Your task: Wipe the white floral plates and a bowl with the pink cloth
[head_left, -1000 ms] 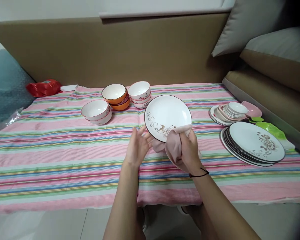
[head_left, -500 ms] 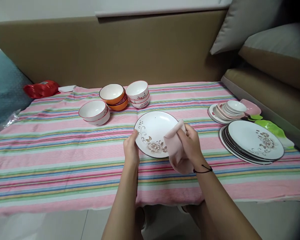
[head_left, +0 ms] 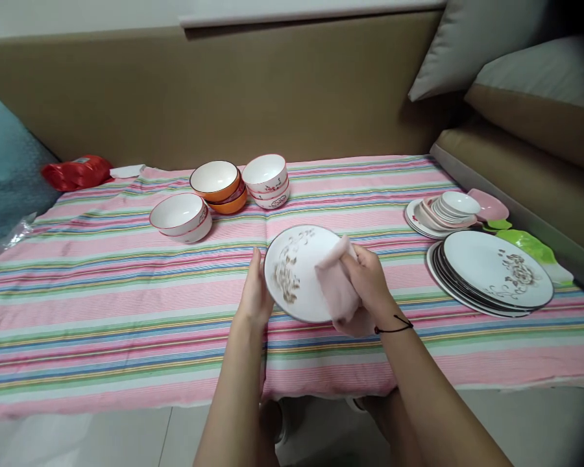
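Between my hands a white plate point(head_left: 304, 259) with a dark rim and brown flower print is held above the striped cloth. My left hand point(head_left: 257, 292) supports its left edge; the thumb points up beside the rim and the other fingers are mostly hidden under the plate. My right hand point(head_left: 367, 277) is closed on a pale pink wiping cloth point(head_left: 339, 292), which lies over the plate's right side and hangs below its rim. The print is smeared by motion.
A stack of similar plates point(head_left: 491, 266) stands right, with small dishes point(head_left: 455, 207) and a green leaf-shaped dish point(head_left: 528, 250) behind. Stacked white bowls point(head_left: 180, 217), orange bowls point(head_left: 217, 185) and more white bowls point(head_left: 267, 181) stand back left. A red bundle point(head_left: 78, 174) lies far left.
The plate has turned clockwise, its flower print moving from the bottom to the left side. My left thumb has lifted off the rim. The pink cloth stays on the plate's right side.
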A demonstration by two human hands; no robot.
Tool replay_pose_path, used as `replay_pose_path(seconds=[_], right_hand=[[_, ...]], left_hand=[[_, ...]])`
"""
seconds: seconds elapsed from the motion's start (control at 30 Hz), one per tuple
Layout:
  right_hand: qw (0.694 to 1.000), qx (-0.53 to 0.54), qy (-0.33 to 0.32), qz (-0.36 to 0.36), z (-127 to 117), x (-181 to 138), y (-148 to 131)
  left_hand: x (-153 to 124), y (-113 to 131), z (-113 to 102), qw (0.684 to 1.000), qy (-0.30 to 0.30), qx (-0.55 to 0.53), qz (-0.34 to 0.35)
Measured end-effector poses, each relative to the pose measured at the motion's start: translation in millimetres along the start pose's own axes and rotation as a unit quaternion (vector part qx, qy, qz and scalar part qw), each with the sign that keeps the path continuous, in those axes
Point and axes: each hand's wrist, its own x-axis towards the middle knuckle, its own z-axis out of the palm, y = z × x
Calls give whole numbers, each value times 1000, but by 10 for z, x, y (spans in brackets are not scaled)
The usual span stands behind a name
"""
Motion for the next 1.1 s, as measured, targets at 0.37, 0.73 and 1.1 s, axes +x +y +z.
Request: replay_pose_path(seconds=[0.37, 0.73, 1.1], right_hand=[[999, 26, -20, 8, 52, 2, 14], [993, -71, -94, -31, -97, -7, -9], [990, 99, 96, 23, 266, -157, 51]], left_hand=[[105, -156, -5, 978, 123, 70, 151], [-97, 72, -61, 991, -6, 118, -64], [142, -192, 108, 973, 90, 87, 193]])
